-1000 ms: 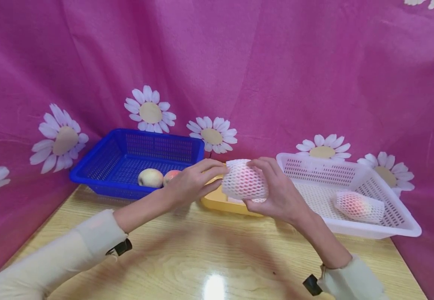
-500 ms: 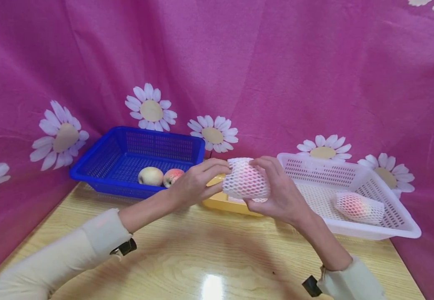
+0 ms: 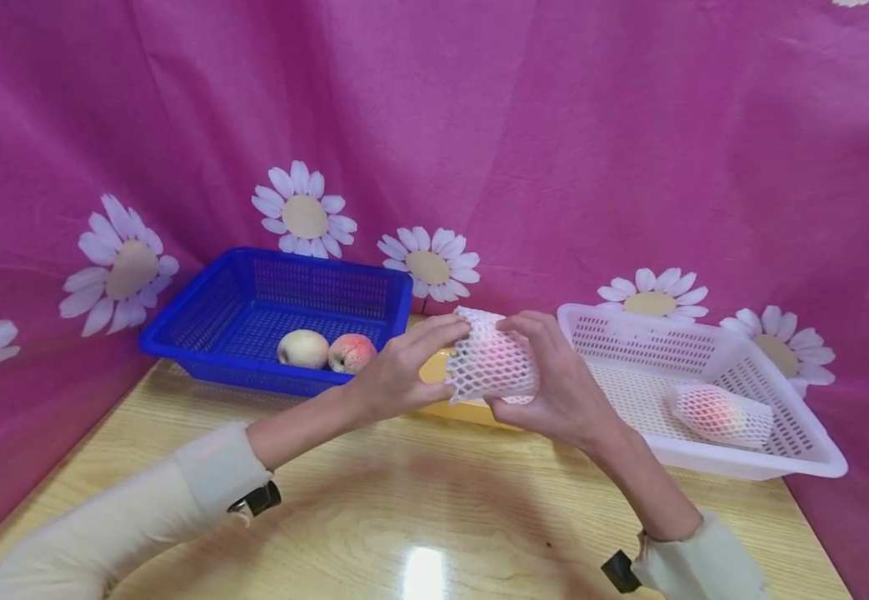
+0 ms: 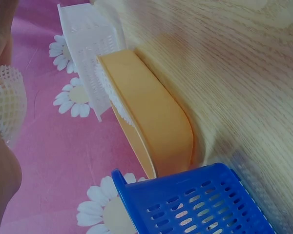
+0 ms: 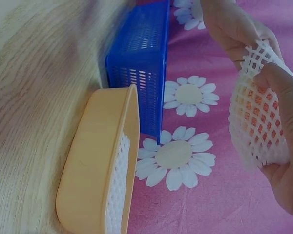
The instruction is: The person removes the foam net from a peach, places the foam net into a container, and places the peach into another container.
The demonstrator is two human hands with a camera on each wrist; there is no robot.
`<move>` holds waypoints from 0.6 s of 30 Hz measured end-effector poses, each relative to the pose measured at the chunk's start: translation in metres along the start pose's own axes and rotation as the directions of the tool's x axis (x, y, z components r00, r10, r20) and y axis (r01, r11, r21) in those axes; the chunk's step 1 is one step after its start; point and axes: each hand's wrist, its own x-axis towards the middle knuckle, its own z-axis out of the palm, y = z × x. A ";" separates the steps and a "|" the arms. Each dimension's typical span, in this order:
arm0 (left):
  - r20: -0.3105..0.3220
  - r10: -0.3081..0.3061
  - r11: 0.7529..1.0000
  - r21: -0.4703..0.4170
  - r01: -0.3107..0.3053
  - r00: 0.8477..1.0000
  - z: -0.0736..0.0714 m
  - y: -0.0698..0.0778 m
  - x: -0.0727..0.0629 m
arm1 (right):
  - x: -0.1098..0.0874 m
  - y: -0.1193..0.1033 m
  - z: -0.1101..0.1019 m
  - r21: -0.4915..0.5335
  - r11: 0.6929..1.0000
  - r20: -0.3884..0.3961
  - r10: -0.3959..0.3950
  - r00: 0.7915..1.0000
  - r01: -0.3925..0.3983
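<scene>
Count: four fruits, two bare and two in white netting; three containers; two hands. The held fruit [image 5: 256, 114] was raised above the table [image 3: 344, 533], between the hands, inside a foam net [image 3: 494, 367]. The right hand [image 3: 565, 387] gripped fruit and net from the right, thumb below and fingers above; the left hand [image 3: 404, 371] held the net's open left end between thumb and fingers. Containers: the blue basket [image 3: 314, 279], at left, held the two bare fruits, a pale fruit [image 3: 303, 349] and a red fruit [image 3: 352, 353] just beside it; the yellow tray [image 5: 88, 161], in the middle, held white netting [image 5: 118, 190], number of pieces not discernible; the white basket [image 3: 704, 460], at right, held one netted fruit [image 3: 722, 415] lying on its side. Against the frame one second earlier: the left hand had shifted slightly rightward, the net's left end had spread wider, and the red fruit, then partly hidden by that hand, showed more fully; the fruit in the white basket lay as before
</scene>
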 end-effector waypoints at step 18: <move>0.057 -0.101 0.992 -0.072 0.105 0.993 0.006 -0.007 -0.001 | 0.005 0.003 0.008 0.089 0.993 0.053 -0.082 0.995 0.077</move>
